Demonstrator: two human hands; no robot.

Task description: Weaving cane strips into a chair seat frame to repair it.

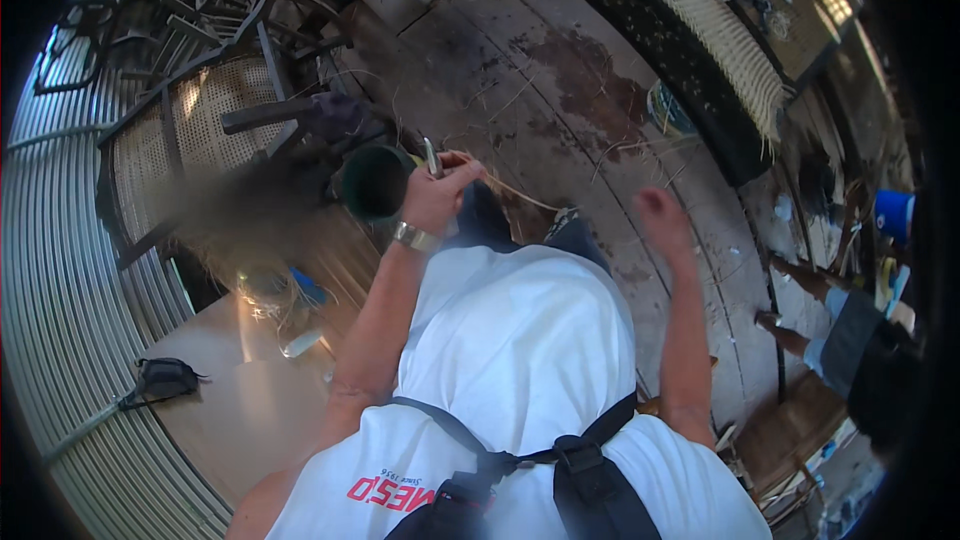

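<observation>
My left hand (440, 195), with a metal watch on its wrist, is closed on a thin tan strip (515, 192) that looks like cane. The strip trails rightward past my knees. A short shiny metal piece (432, 157) sticks up at the same hand; its kind is unclear. Just left of that hand is a dark green round container (377, 182), its mouth facing up. My right hand (665, 220) is raised on the right, away from the strip's visible end. Motion smears its fingers, and nothing can be made out in it.
Wooden chair frames (265, 40) and a woven cane panel (200, 120) crowd the left, before a corrugated metal wall (90, 270). A long woven-topped bench (690, 50) stands far right. A wire-like basket (668, 108) sits beside it. Another person (840, 330) is at the right.
</observation>
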